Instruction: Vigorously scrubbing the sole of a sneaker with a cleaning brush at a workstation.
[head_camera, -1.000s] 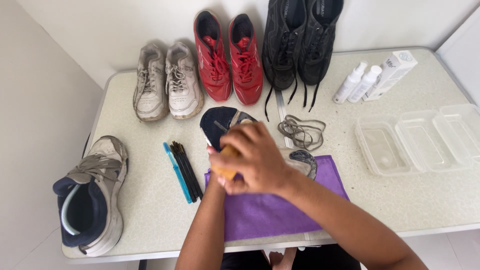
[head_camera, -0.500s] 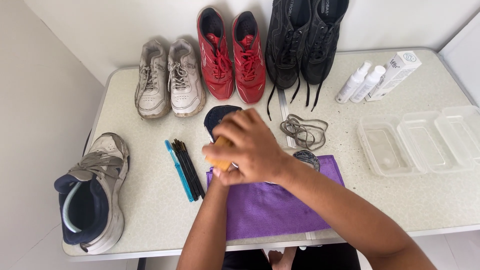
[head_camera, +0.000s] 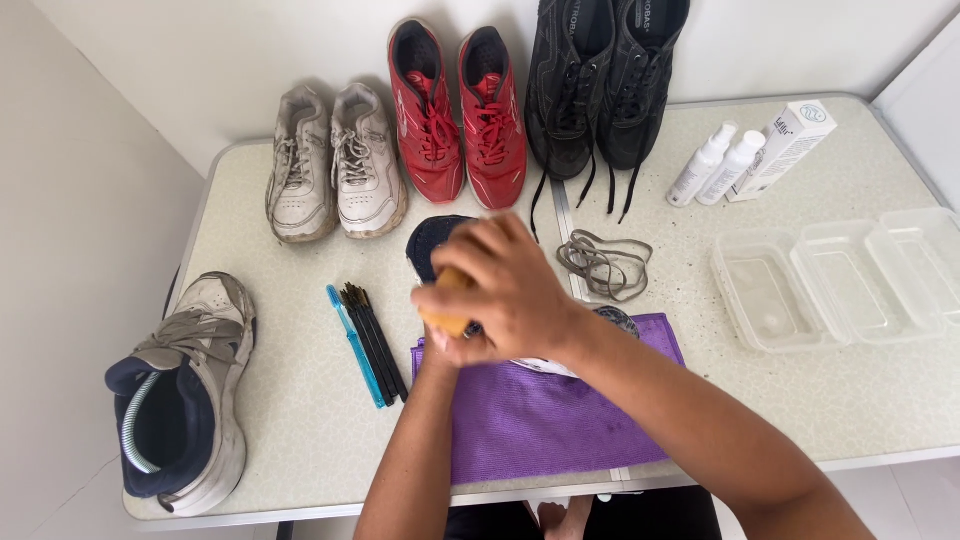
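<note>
Dark blue shoe (head_camera: 432, 240) lies over the purple cloth (head_camera: 545, 415) near the middle of the desk (head_camera: 300, 420), mostly hidden under both hands. The right hand (head_camera: 510, 290) is curled tight around a yellow-orange brush (head_camera: 447, 318) and presses it against the shoe; the left hand (head_camera: 450, 350) sits beneath, and I cannot tell how its fingers are set, though it seems to steady the shoe. This looks like the scrubbing step, and the next stroke would call for a firm hold underneath. Just left lie a blue toothbrush (head_camera: 352, 345) and black brushes (head_camera: 375, 335); grey laces (head_camera: 605, 265) lie to the right. Farther out stand a worn white pair (head_camera: 335, 165), a red pair (head_camera: 455, 110), a black pair (head_camera: 600, 80), spray bottles (head_camera: 715, 165), clear trays (head_camera: 840, 285) and a single sneaker (head_camera: 185, 390).
</note>
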